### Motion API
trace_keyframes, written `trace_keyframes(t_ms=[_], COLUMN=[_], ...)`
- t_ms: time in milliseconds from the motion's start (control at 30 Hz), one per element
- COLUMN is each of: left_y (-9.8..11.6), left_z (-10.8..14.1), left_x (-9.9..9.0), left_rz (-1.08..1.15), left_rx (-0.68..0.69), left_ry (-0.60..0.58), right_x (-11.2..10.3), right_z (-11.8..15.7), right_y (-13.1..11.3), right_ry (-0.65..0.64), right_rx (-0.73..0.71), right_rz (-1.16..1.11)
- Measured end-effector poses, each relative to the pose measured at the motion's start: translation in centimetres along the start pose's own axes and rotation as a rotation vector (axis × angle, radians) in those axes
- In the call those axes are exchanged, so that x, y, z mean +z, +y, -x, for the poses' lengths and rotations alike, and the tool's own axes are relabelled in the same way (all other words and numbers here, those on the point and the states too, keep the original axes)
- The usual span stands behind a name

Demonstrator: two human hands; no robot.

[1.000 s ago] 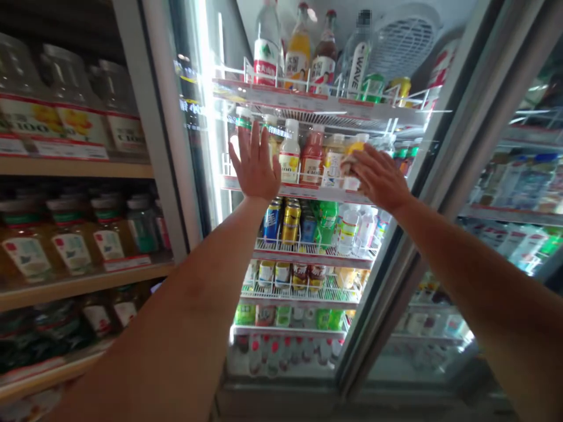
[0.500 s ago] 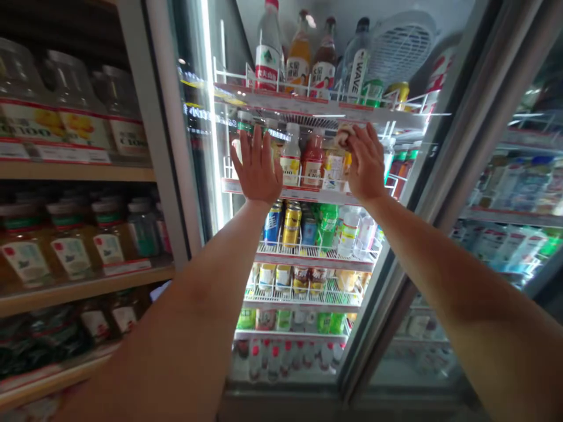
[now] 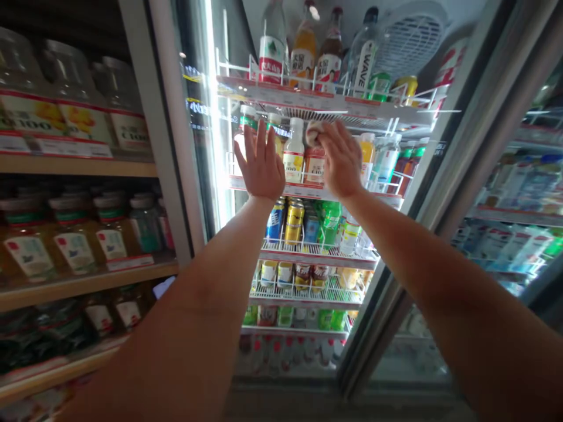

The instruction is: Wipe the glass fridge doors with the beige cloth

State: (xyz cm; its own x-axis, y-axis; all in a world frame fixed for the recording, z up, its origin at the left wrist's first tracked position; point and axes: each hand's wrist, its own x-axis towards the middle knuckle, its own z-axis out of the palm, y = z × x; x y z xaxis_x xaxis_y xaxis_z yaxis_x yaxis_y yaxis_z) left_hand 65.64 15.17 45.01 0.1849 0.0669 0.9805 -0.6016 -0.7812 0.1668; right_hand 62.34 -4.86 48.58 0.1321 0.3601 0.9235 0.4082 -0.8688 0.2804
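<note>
Both my arms reach out to the glass door (image 3: 200, 152) of a lit drinks fridge. My left hand (image 3: 263, 164) lies flat with its fingers spread, in front of the left bottles on the second shelf; it holds nothing. My right hand (image 3: 341, 161) presses a crumpled pale cloth (image 3: 314, 132) under its fingers, level with my left hand. Part of the cloth is hidden by the fingers. Beyond the hands stand a clear bottle with a white cap (image 3: 294, 149) and a red-drink bottle (image 3: 314, 164), partly covered by my right hand.
Wooden shelves (image 3: 79, 167) with rows of bottles stand at the left. A metal door frame (image 3: 444, 193) runs down the right, beside another fridge section with bottles. Inside the fridge are a white round grille (image 3: 413, 41) and lower racks of cans (image 3: 294, 221).
My right hand has moved left with the cloth, closer to my left hand, uncovering an orange-drink bottle. My left hand stays spread in nearly the same place; the view has shifted slightly.
</note>
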Motion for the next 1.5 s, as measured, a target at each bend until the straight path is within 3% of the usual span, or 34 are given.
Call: trace_keyframes(t_ms=[100, 200, 333, 400, 467, 600, 700, 800, 900, 967, 1067, 1133, 1233, 1367, 1500], left_y=[-0.1, -0.1, -0.1, -0.1, -0.1, -0.2, -0.2, -0.3, -0.3, -0.3, 0.0, 0.2, 0.1, -0.4, -0.5], left_z=[0.0, 0.0, 0.0, 0.1, 0.1, 0.0, 0.0, -0.1, -0.2, -0.2, -0.1, -0.1, 0.0, -0.1, -0.1], left_x=[0.2, 0.3, 0.1, 0.0, -0.1, 0.0, 0.1, 0.1, 0.1, 0.1, -0.3, -0.5, -0.4, 0.4, 0.5], left_rz=[0.021, -0.014, -0.028, 0.022, 0.053, -0.043, -0.089, -0.036, 0.015, 0.043, 0.019, -0.004, 0.004, -0.009, 0.010], left_rx=[0.004, -0.004, 0.026, 0.026, 0.016, 0.026, 0.024, -0.004, -0.012, -0.018, -0.020, -0.019, -0.014, -0.009, 0.011], left_ry=[0.005, -0.003, 0.014, 0.018, 0.014, 0.012, -0.001, -0.012, 0.003, 0.003, -0.029, -0.037, -0.016, 0.006, 0.023], right_x=[0.9, 0.1, -2.4, -3.2, -3.4, -3.2, -3.8, -5.0, -5.6, -5.8, -6.4, -7.2, -8.1, -7.6, -7.1], right_z=[1.7, 0.8, -1.7, -1.3, 0.5, 4.7, 5.2, 4.7, 5.9, 7.6, 9.4, 9.5, 10.0, 14.6, 17.8], right_y=[-2.4, -1.9, 2.6, 3.9, 3.6, 0.8, 0.9, 3.5, 5.2, 5.2, 5.0, 5.7, 7.6, 8.2, 8.3], right_ry=[-0.167, -0.233, -0.049, 0.061, 0.080, -0.189, -0.318, -0.149, 0.046, 0.036, -0.152, -0.199, -0.056, 0.184, 0.158], right_rx=[-0.185, -0.254, -0.046, 0.049, 0.060, -0.198, -0.318, -0.111, 0.076, 0.071, -0.027, -0.027, 0.112, 0.251, 0.183], right_rz=[-0.006, 0.014, 0.077, 0.107, 0.126, 0.088, 0.037, 0.077, 0.152, 0.166, 0.123, 0.093, 0.099, 0.148, 0.162])
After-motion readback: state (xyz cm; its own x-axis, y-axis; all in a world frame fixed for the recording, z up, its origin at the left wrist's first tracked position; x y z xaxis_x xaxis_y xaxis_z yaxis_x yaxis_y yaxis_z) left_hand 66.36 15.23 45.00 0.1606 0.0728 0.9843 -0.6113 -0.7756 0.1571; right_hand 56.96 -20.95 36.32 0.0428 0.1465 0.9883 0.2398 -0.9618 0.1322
